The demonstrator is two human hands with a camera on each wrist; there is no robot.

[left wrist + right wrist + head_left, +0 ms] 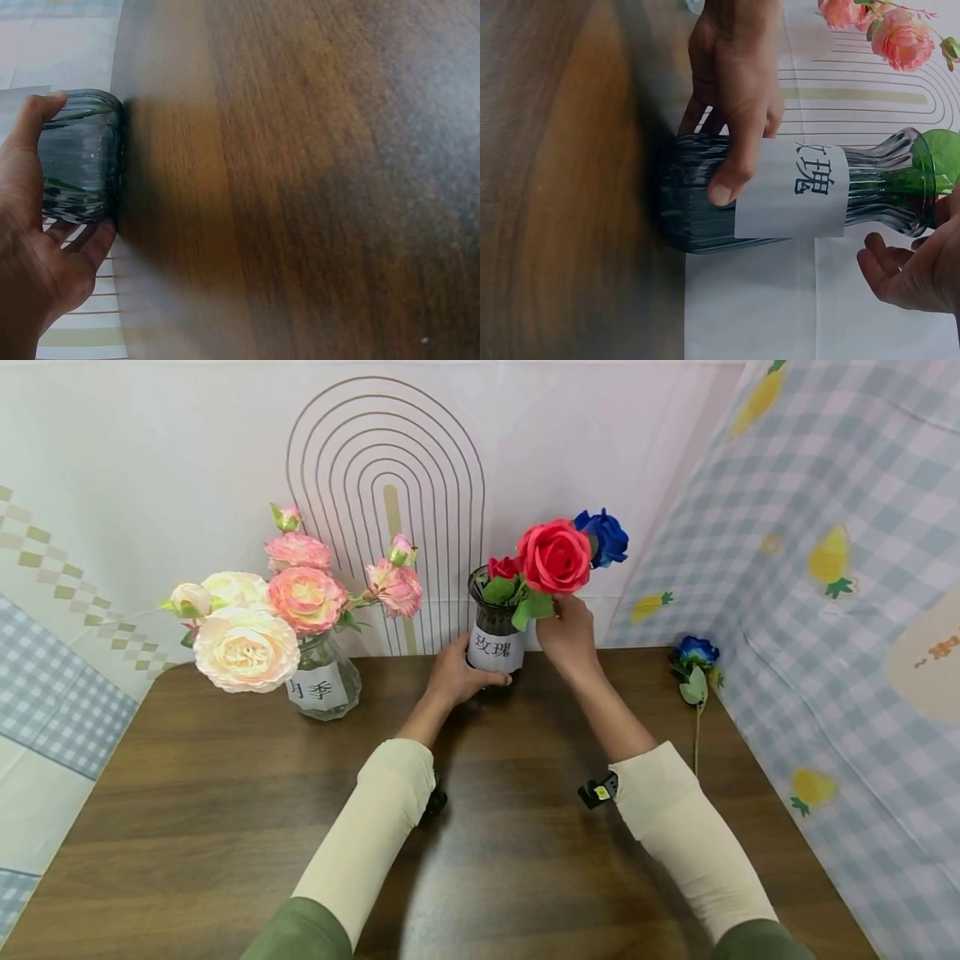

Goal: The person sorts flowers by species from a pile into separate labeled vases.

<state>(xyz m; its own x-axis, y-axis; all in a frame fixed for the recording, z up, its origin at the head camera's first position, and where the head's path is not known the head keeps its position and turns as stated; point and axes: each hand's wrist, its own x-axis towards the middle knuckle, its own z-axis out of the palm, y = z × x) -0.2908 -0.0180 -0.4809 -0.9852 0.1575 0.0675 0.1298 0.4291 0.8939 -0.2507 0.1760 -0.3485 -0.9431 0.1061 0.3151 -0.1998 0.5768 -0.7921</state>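
Left hand wrapped the lower body of the dark glass vase, thumb on the near side, while the right hand pinched the stem of the red rose just below the bloom, at the vase mouth. Head view: vase stood upright at the back edge of the desk, against the backdrop, with a smaller red bloom and a blue rose showing at the rim; white paper label faced the camera. A clear vase of pink and cream flowers stood well apart to the left, and a loose blue rose lay on the desk at the right. Left wrist view: left hand cupped the ribbed vase base, fingers curled beneath, the base resting on wood-grain laminate, matte and brown. Right wrist view: dark glass vase showed vertical ribbing, a narrowed neck and flared lip; the label looked like smooth paper; green leaves sat inside the mouth. Right hand appeared only in part there, fingers curled near the lip; its hold on the stem was out of that frame. Judgement: glass is smooth and top-heavy with blooms, so steady base grip matters; feed stem straight down, avoid snagging leaves on the lip.
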